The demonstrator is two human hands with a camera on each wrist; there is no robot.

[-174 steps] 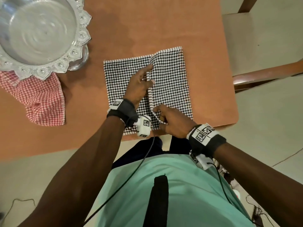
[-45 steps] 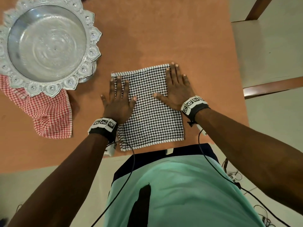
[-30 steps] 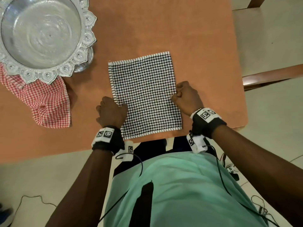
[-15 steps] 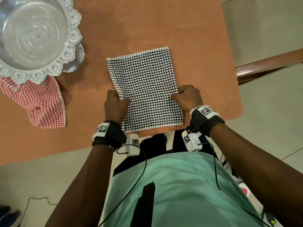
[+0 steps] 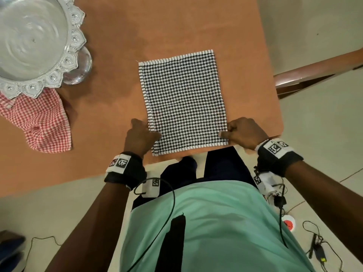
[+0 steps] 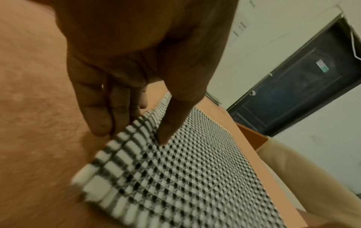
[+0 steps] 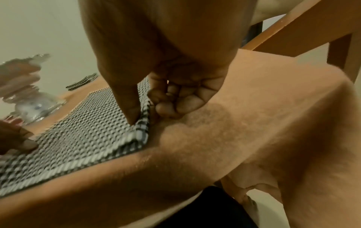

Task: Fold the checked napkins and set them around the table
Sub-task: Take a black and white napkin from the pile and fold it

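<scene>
A black-and-white checked napkin (image 5: 183,101), folded into a tall rectangle, lies flat on the brown table (image 5: 167,26) near its front edge. My left hand (image 5: 140,137) pinches the napkin's left edge close to the near corner, thumb on top (image 6: 168,128) and fingers beneath the hem. My right hand (image 5: 238,132) pinches the right edge near its near corner, thumb on top (image 7: 129,108) and curled fingers beside the hem. The napkin (image 6: 185,169) (image 7: 78,131) fills much of both wrist views.
An ornate silver pedestal bowl (image 5: 35,42) stands at the table's left. A crumpled red checked cloth (image 5: 39,122) lies partly under it. A wooden chair (image 5: 314,69) stands at the right. Cables and a small device (image 5: 316,250) lie on the floor.
Both hands went from pressing flat on the napkin to pinching its side edges, then slid down those edges toward the near corners.
</scene>
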